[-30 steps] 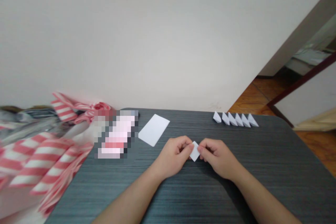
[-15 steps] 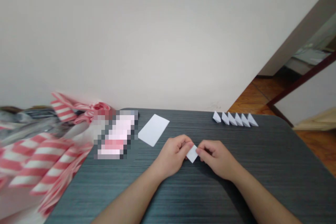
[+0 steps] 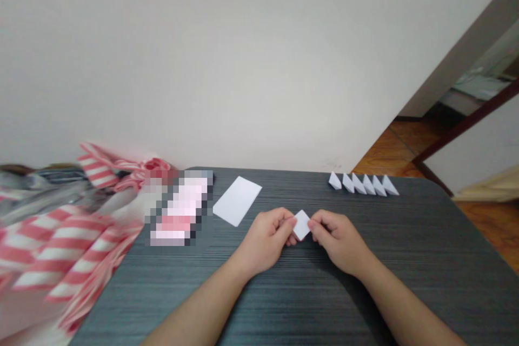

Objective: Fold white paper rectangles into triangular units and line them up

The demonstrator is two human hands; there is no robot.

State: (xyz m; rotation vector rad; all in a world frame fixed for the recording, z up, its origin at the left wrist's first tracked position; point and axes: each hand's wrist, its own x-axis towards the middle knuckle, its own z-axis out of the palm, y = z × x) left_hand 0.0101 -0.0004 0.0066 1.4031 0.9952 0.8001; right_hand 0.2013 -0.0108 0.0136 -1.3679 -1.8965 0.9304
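Note:
A small folded white paper [image 3: 302,225], diamond-shaped from above, is held between my two hands over the dark table. My left hand [image 3: 271,235] pinches its left corner between thumb and fingers. At the opposite corner, the thumb and fingertips of my right hand [image 3: 335,238] are closed on it. Beyond my left hand lies a flat white sheet stack or sheet [image 3: 237,201]; I cannot tell which. Several folded white paper pieces [image 3: 364,184] stand in a row toward the table's back right.
The dark wood-grain table [image 3: 259,303] meets a pale wall [image 3: 259,65] at its back edge. A blurred-out pinkish object [image 3: 180,208] lies on the left of the table. Red-and-white striped cloth [image 3: 60,248] is heaped beside the left edge. Wooden floor [image 3: 381,146] shows at the right.
The folded paper has shifted slightly up and right, and more of its diamond face shows between my hands. My right hand has moved a little; the left has barely moved.

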